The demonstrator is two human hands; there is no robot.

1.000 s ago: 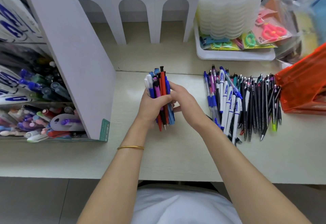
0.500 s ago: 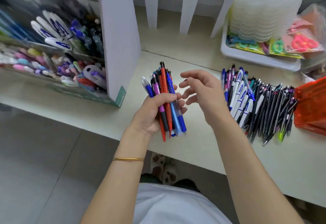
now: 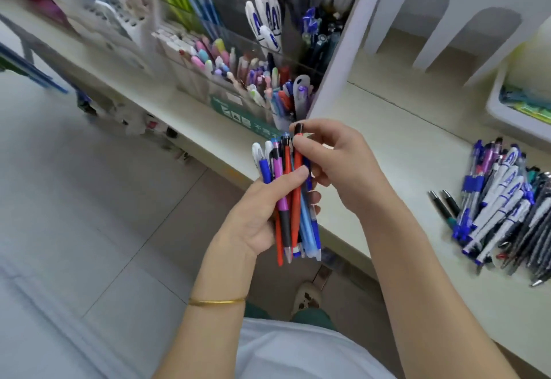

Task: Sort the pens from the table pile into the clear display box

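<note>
The red pen [image 3: 295, 208] is standing tallest in the pen bundle [image 3: 281, 199], its long axis pointing up at the clear display box [image 3: 238, 80] just beyond on the desk [image 3: 402, 146]. The right grip [image 3: 337, 169] is pinching its cap end, the end nearer the box, while the left grip [image 3: 256, 217] is clamping the bundle's middle.

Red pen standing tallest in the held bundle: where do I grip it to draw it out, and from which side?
Grip the red pen at its black top end, coming from above on the right. That end stands clear of the bundle, while the left hand wraps the barrels lower down. The right hand pinches it there.
</note>
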